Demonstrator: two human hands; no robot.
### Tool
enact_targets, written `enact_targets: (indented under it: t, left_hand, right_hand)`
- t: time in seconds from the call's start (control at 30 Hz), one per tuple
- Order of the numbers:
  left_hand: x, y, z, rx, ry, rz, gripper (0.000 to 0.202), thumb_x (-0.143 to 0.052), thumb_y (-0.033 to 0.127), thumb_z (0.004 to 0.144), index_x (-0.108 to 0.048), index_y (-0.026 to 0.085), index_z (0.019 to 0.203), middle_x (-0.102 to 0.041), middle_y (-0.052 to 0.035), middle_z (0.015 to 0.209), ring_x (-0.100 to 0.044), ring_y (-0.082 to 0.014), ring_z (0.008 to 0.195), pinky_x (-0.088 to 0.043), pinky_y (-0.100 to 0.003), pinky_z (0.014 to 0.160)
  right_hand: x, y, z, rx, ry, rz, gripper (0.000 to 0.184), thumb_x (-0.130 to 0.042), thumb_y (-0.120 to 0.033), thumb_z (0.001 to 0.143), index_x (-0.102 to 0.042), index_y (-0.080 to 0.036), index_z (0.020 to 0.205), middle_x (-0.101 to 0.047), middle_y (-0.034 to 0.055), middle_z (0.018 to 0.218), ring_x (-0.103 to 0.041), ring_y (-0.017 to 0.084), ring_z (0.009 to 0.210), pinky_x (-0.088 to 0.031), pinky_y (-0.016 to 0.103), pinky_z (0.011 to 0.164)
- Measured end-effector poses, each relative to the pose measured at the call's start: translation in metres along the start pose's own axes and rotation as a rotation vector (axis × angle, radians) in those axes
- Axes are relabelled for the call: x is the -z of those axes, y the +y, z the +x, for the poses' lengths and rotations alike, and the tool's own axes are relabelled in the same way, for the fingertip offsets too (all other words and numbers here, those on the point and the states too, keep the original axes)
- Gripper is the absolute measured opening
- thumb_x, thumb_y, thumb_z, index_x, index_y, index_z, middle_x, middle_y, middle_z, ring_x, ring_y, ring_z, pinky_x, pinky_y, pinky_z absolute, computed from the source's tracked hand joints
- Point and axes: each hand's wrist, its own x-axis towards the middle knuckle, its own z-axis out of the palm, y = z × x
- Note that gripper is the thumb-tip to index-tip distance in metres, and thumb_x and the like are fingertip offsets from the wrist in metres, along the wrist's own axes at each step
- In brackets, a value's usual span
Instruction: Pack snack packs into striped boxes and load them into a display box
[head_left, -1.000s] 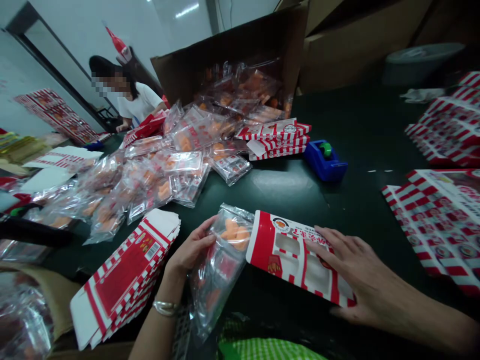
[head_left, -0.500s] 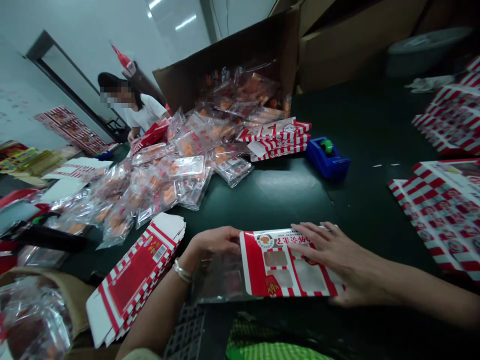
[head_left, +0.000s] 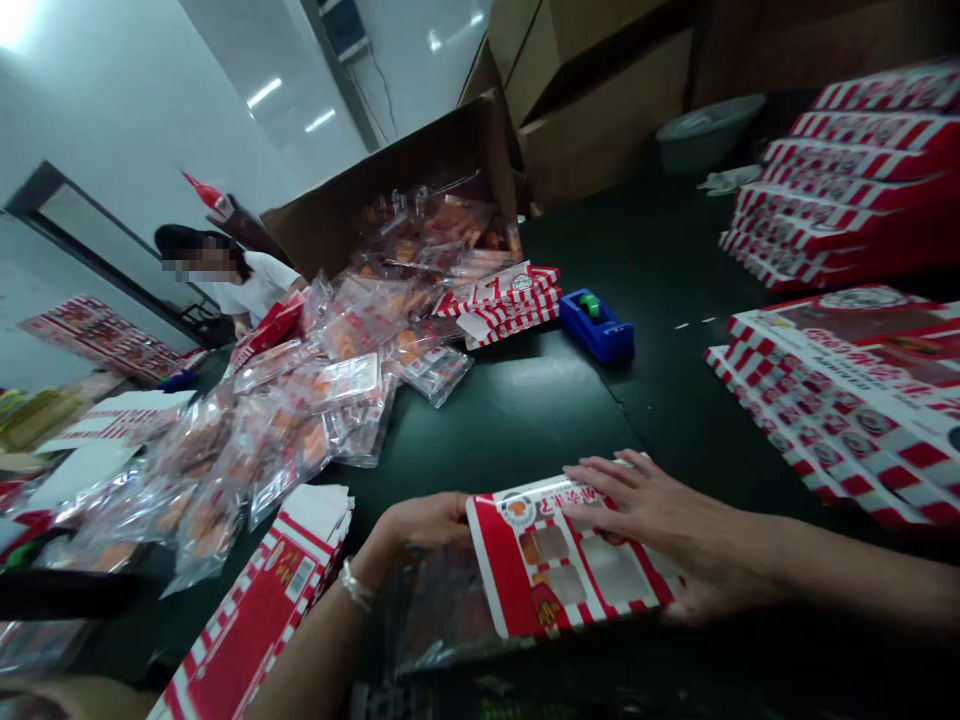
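A red-and-white striped carton [head_left: 559, 570] with clear windows lies flat on the dark table in front of me. My right hand [head_left: 660, 525] rests flat on its top with fingers spread. My left hand [head_left: 427, 522] is curled at the carton's open left end, pressing on a clear plastic snack bag [head_left: 442, 610] that is partly inside the carton; orange pieces show through the windows. A stack of flat red-and-white carton blanks [head_left: 262, 610] lies just left of my left arm.
A heap of clear snack bags [head_left: 300, 400] spills from a tipped cardboard box [head_left: 390, 190] at the back. A blue tape dispenser [head_left: 596, 325] and stacked cartons [head_left: 847, 390] lie to the right. Another person [head_left: 232, 275] works at the far left.
The snack bag has slid from beside the carton into its open end. My left hand moved right to the opening. The view swung left and up.
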Motion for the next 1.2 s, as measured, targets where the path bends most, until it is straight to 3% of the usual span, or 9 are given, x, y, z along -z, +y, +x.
enact_targets:
  t: [0.1,0.23,0.3,0.4,0.6,0.77,0.93,1.03,1.2]
  left_hand:
    - [0.007,0.007,0.017,-0.010,0.191,0.058,0.038,-0.070,0.039,0.075,-0.070,0.016,0.105,-0.073,-0.0073,0.105,-0.065,-0.0272,0.100,-0.049,-0.040,0.093]
    - [0.004,0.002,-0.019,-0.042,0.888,0.409,0.033,-0.064,0.033,0.077,-0.068,0.017,0.105,-0.062,-0.0102,0.128,-0.053,-0.0283,0.122,-0.038,-0.040,0.105]
    - [-0.008,-0.009,-0.049,0.105,1.129,0.507,0.044,-0.061,0.034,0.079,-0.060,0.018,0.120,-0.057,-0.0127,0.134,-0.048,-0.0300,0.127,-0.036,-0.043,0.106]
    - [-0.034,-0.025,-0.076,0.302,1.086,0.342,0.061,-0.064,0.038,0.077,-0.048,0.018,0.132,-0.061,-0.0150,0.125,-0.055,-0.0328,0.120,-0.041,-0.046,0.100]
    - [-0.060,-0.009,-0.047,-0.057,0.815,-0.382,0.057,-0.068,0.027,0.077,-0.042,0.020,0.128,-0.065,-0.0107,0.113,-0.065,-0.0227,0.098,-0.051,-0.035,0.085]
    - [-0.062,0.011,-0.004,-0.140,0.904,-0.400,0.065,-0.086,0.014,0.052,-0.053,0.019,0.107,-0.068,-0.0059,0.102,-0.066,-0.0189,0.086,-0.054,-0.029,0.077]
    - [-0.071,0.022,-0.004,-0.142,1.005,-0.679,0.046,-0.082,0.032,0.063,-0.059,0.017,0.099,-0.073,-0.0045,0.085,-0.070,-0.0200,0.074,-0.057,-0.032,0.069]
    - [-0.079,0.037,-0.006,-0.189,0.955,-0.599,0.038,-0.087,0.028,0.054,-0.068,0.013,0.083,-0.075,-0.0055,0.082,-0.070,-0.0207,0.073,-0.056,-0.032,0.072]
    - [-0.078,0.063,0.007,-0.197,0.844,-0.564,0.039,-0.088,0.024,0.048,-0.073,0.011,0.081,-0.076,-0.0082,0.082,-0.069,-0.0209,0.071,-0.056,-0.032,0.072]
  right_hand:
    - [0.001,0.010,0.001,-0.024,-0.030,-0.007,0.093,-0.073,-0.046,0.063,-0.034,-0.031,0.146,-0.027,0.0143,0.154,-0.024,0.043,0.138,-0.012,0.067,0.106]
    - [0.001,0.022,-0.001,-0.008,-0.058,0.017,0.097,-0.074,-0.050,0.060,-0.032,-0.033,0.146,-0.030,0.0152,0.152,-0.027,0.045,0.135,-0.016,0.070,0.103]
    - [0.001,0.025,-0.004,0.006,-0.045,0.028,0.101,-0.076,-0.051,0.057,-0.033,-0.033,0.146,-0.033,0.0152,0.150,-0.029,0.045,0.133,-0.018,0.070,0.102]
    - [0.000,0.023,-0.010,0.023,-0.008,0.039,0.104,-0.077,-0.051,0.054,-0.033,-0.031,0.146,-0.035,0.0162,0.148,-0.031,0.045,0.132,-0.021,0.069,0.100]
    - [0.000,0.003,-0.008,0.085,0.075,0.049,0.099,-0.075,-0.051,0.058,-0.034,-0.032,0.145,-0.037,0.0144,0.146,-0.031,0.044,0.131,-0.020,0.066,0.100]
    - [-0.002,-0.007,0.010,0.092,0.092,0.054,0.101,-0.075,-0.045,0.058,-0.030,-0.026,0.147,-0.035,0.0162,0.147,-0.030,0.041,0.131,-0.022,0.061,0.102]
    - [-0.001,-0.004,0.008,0.084,0.176,0.072,0.100,-0.074,-0.046,0.060,-0.029,-0.024,0.146,-0.033,0.0173,0.146,-0.029,0.039,0.133,-0.026,0.059,0.102]
    - [0.000,-0.005,0.006,0.113,0.184,0.074,0.104,-0.076,-0.041,0.059,-0.025,-0.026,0.148,-0.033,0.0164,0.147,-0.029,0.038,0.133,-0.027,0.059,0.102]
    - [0.000,-0.020,0.012,0.069,0.220,0.015,0.107,-0.077,-0.039,0.059,-0.021,-0.027,0.150,-0.033,0.0162,0.149,-0.028,0.043,0.134,-0.029,0.065,0.101]
